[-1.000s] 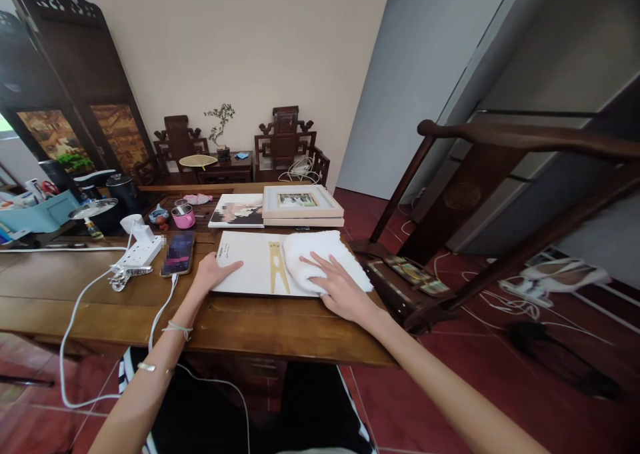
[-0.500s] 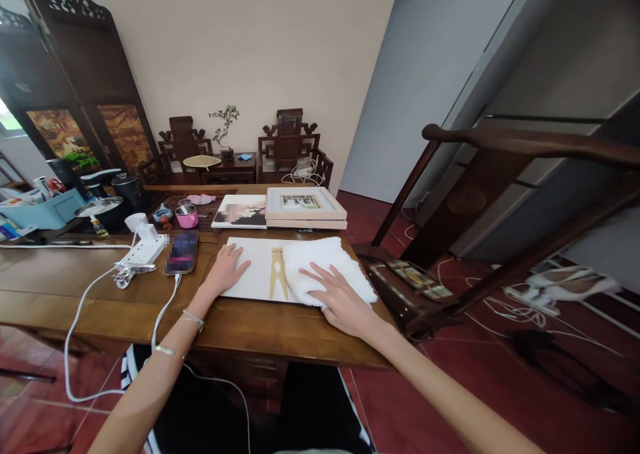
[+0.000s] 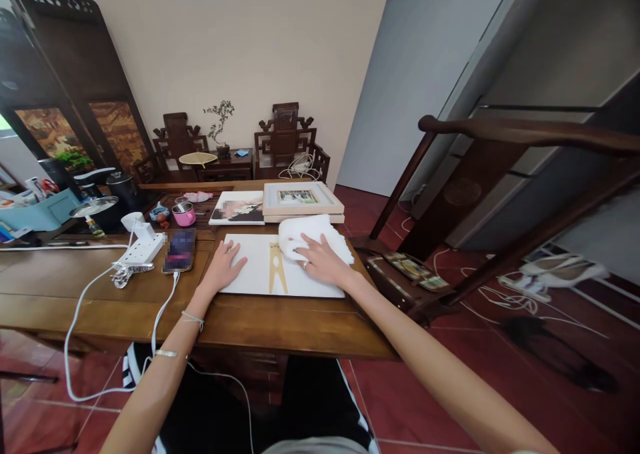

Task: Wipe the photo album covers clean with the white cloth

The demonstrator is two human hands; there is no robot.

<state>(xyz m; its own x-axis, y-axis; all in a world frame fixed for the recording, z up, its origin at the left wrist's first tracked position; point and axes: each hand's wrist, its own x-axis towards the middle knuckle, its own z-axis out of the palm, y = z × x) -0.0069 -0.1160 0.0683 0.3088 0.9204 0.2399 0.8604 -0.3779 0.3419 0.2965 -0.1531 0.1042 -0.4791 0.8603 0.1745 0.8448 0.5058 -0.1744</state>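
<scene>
My left hand (image 3: 224, 267) lies open and flat on the left end of a white rectangular board (image 3: 253, 277), fingers spread. A tan, animal-headed shape with two long legs (image 3: 277, 271) shows at the middle of the board; whether it is printed or a separate piece I cannot tell. My right hand (image 3: 320, 259) presses on a fluffy white cloth (image 3: 320, 229) from above, its fingers apart and slightly bent. The cloth covers the board's upper right corner and reaches past its far edge, close to the stacked picture frames (image 3: 303, 201).
A pictured white panel (image 3: 237, 209) lies left of the frames. Further left are a phone (image 3: 179, 251) on a cable, a power strip (image 3: 143, 247), a pink cup (image 3: 184, 214) and a blue organiser (image 3: 37, 211). A wooden chair (image 3: 460, 187) stands close on the right.
My right hand has pushed the white cloth away from me and slightly left, uncovering the board's lower right part. My left hand stays in place on the board.
</scene>
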